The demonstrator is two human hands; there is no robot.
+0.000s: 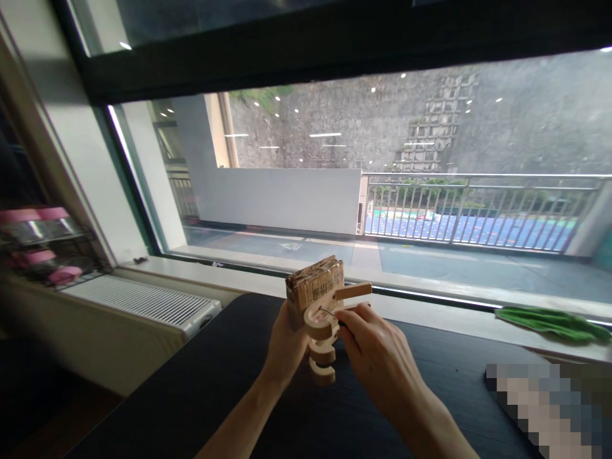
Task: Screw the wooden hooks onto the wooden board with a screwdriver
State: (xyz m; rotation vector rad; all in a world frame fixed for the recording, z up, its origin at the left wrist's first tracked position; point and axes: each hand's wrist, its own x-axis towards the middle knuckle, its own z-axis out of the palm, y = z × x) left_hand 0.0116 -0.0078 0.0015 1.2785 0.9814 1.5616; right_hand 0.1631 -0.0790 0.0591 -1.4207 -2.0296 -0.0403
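Above the dark table, my left hand (285, 347) is closed around a brown block (315, 284) that looks like wood or layered cardboard, with rough edges and dark print. Pale wooden pieces with curved, hook-like ends (319, 326) stand against its near side, and a straight wooden bar (354, 291) sticks out to the right. My right hand (375, 338) grips a small screwdriver (329, 312) with a thin metal shaft and a dark handle. Its tip points at the top curved piece, apparently at a hole there. My right fingers partly hide the handle and the lower pieces.
The dark table (201, 389) ends at a window sill (248, 280) along a large window. A green cloth (554, 324) lies on the sill at right. Left stand a white radiator (143, 303) and a wire rack with pink-lidded containers (43, 239). A pixelated patch covers the lower right.
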